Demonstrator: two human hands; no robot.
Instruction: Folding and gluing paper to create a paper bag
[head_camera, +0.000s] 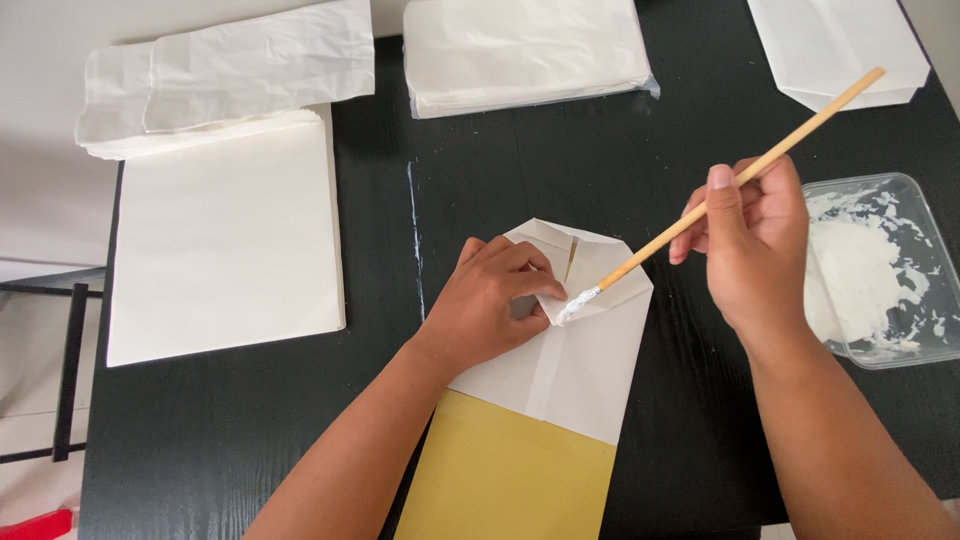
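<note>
My left hand (492, 300) presses down on the folded end of a white paper bag (585, 360) lying over a yellow card (505, 470). In my right hand (755, 240) is a wooden-handled brush (735, 180), gripped near the middle. Its white, paste-covered tip (575, 303) touches the bag's folded flap just beside my left fingertips. The bag's top corners are folded inward into a point.
A clear plastic tub of white paste (880, 270) stands at the right edge. Stacks of white paper bags (525, 50) lie along the back, more (225, 75) at the back left. A white sheet stack (225, 235) lies left. A paste streak (413, 230) marks the black table.
</note>
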